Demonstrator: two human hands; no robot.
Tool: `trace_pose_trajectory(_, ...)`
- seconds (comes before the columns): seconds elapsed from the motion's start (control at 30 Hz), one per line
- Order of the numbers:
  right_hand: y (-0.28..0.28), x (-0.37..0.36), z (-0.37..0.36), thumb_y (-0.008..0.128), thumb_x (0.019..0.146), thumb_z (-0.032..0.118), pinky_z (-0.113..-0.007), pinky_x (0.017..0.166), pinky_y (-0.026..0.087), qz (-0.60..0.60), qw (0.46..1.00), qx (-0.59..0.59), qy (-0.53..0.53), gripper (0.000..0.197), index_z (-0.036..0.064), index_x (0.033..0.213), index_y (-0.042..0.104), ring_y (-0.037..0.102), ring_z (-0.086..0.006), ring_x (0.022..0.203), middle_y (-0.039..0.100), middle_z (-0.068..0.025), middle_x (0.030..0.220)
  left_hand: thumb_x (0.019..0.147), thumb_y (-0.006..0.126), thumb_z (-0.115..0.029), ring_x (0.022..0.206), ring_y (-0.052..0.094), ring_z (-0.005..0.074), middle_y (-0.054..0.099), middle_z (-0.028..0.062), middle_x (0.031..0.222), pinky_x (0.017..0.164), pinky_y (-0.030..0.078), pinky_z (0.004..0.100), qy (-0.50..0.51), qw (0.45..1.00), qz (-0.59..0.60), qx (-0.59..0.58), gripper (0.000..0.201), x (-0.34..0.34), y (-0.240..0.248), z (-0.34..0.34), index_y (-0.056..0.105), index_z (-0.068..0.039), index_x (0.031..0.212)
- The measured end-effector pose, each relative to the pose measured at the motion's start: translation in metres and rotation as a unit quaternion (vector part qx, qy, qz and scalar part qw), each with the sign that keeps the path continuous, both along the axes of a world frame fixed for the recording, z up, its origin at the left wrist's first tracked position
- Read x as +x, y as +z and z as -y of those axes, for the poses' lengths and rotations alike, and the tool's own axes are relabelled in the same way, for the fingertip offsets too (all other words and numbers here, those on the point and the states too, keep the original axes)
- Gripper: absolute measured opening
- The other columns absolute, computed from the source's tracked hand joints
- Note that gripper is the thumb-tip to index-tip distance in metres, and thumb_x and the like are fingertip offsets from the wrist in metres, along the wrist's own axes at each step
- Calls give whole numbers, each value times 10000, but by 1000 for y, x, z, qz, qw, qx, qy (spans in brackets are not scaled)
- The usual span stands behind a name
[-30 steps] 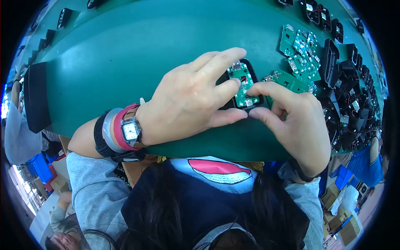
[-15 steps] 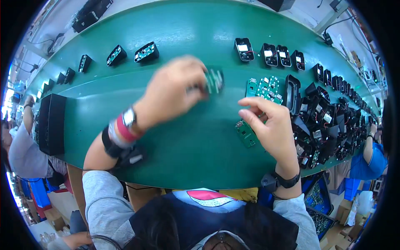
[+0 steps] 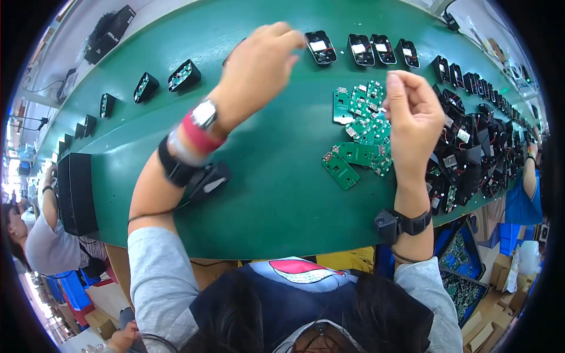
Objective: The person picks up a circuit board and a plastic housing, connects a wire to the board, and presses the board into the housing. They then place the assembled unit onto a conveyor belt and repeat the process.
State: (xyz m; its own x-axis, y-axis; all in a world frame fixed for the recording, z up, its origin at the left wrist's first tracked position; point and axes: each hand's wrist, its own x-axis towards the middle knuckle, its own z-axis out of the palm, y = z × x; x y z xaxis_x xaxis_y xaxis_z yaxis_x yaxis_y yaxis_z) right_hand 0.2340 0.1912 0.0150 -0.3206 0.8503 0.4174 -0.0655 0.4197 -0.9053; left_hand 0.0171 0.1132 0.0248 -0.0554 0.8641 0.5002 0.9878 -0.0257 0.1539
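- Board pile (image 3: 360, 154): loose, apparently unfitted.
- Left of pile: filled cases (image 3: 184, 76), apparently done.
- Beyond pile: open cases (image 3: 361, 50), apparently boardless; left hand (image 3: 265, 59) near one, grip unclear.
- Right of pile: right hand (image 3: 415, 116), fingers curled; cannot tell whether holding.

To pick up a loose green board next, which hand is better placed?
Probably the right hand: in view it is close beside the boards, while the left hand is farther away, near an open black case.
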Motion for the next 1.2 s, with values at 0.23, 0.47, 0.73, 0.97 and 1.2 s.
trace_pose_trajectory(0.23,-13,-8,12,640,921,92,-151,526,356,44,998,-8,49,100,-2,956,651,498,-4,605,594,44,721,761,659,-45,1022,605,288,608,44,1096,856,505,426,-166,982,-90,-33,402,-43,-50,-93,593,-129,1149)
trace_pose_trajectory(0.47,-2,2,0,631,928,102,-166,508,383,-37,999,-14,28,121,-9,969,651,519,-24,590,603,15,703,724,734,-272,839,622,329,604,146,885,728,506,425,-31,986,-67,-149,386,26,18,22,555,-27,962)
trace_pose_trajectory(0.73,-1,0,0,630,929,110,-151,513,373,-20,999,-13,40,139,-12,990,657,502,-24,580,592,13,690,715,762,-480,795,634,368,641,173,859,714,494,433,25,927,54,-371,793,90,41,85,450,-26,1287)
trace_pose_trajectory(0.97,0,-3,11,617,933,98,-151,510,371,-79,996,17,36,123,-10,980,655,500,-25,572,593,10,697,821,651,-125,1061,578,260,629,19,1161,827,512,355,-303,944,-94,-89,358,20,-26,-33,630,-149,1177)
trace_pose_trajectory(1.2,-19,-2,23,628,910,28,-172,557,417,3,987,115,114,89,-12,988,644,538,-34,639,603,8,785,842,573,-131,824,570,286,572,79,846,730,483,409,-310,949,-55,-24,153,24,-54,-33,586,-74,984)
